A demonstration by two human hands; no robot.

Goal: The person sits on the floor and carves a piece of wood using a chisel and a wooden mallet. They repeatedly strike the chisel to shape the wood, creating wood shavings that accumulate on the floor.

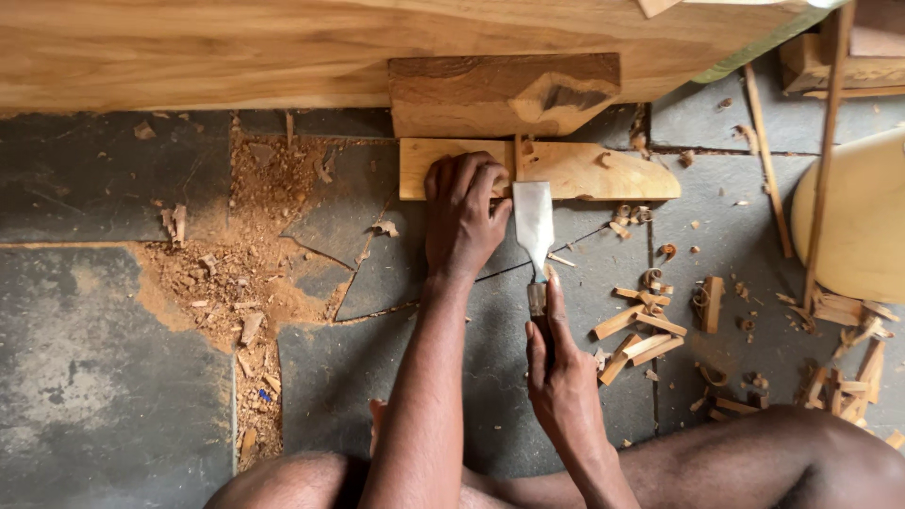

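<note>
A flat light wooden piece (584,172) lies on the stone floor against a darker wood block (500,92). My left hand (462,212) presses down on the left part of the light piece, fingers curled over its near edge. My right hand (564,363) grips the handle of a wide steel chisel (534,226). The chisel's blade points away from me, its tip at the near edge of the light piece, just right of my left hand.
A large wooden slab (236,47) spans the top. Sawdust (240,273) covers the floor at left. Wood chips and curled shavings (650,325) lie at right, near thin sticks (768,160) and a pale round board (853,217). My knees show at the bottom.
</note>
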